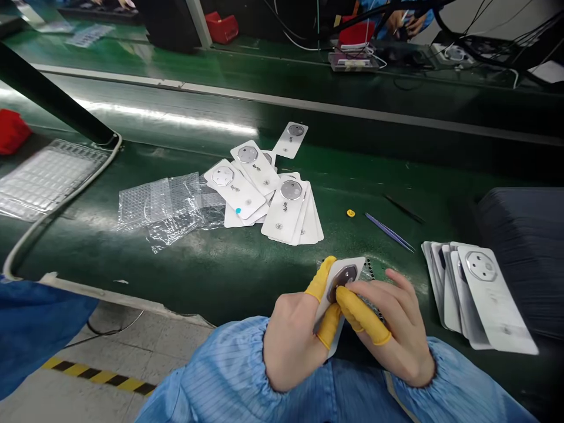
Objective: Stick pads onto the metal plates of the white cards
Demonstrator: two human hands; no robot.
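Note:
My left hand (pixel 299 335), with yellow finger cots on its thumb and a finger, grips a white phone back cover (pixel 323 308) by its edges. The cover is tilted, its dark octagonal camera plate (pixel 342 281) facing up and to the right. My right hand (pixel 388 329) has a yellow cot on the thumb. Thumb and index finger meet at the camera plate in a pinch; anything between them is hidden. Under the right hand lies a clear sheet (pixel 369 270) with rows of small black dots, partly covered.
A loose pile of similar covers (pixel 285 217) lies beside clear bubble bags (pixel 176 202). Purple tweezers (pixel 388 232), dark tweezers (pixel 404 209) and a yellow finger cot (pixel 351 213) lie ahead. At right, stacked covers (pixel 493 299) lean by dark trays (pixel 524 252). Another person's hands (pixel 405 23) show far off.

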